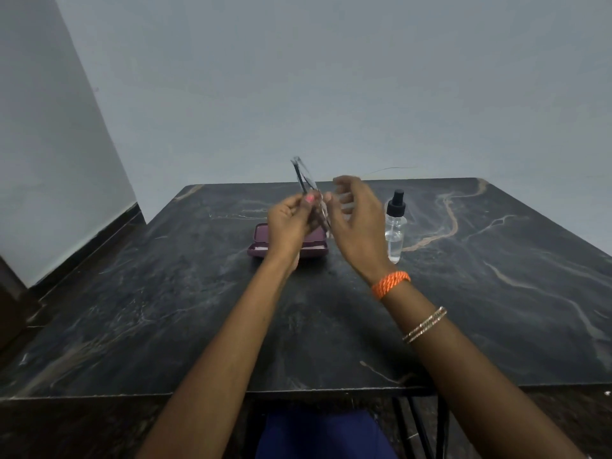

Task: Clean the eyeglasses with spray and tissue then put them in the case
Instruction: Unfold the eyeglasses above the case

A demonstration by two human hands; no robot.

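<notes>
Above the open maroon hard-shell case [287, 248], left hand [287, 223] pinches the clear-framed eyeglasses [309, 190] upright while right hand [356, 220] hovers loosely spread; a slackened pinch risks dropping them onto the case or dark marble tabletop [198, 309].

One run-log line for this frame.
left hand: holds eyeglasses raised | right hand: open beside them | case: open on table | spray bottle: upright | tissue: unseen

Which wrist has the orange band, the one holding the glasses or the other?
The other one: the orange band is on the right hand, whose fingers are spread open. The left hand pinches the glasses and has a bare wrist.
</notes>
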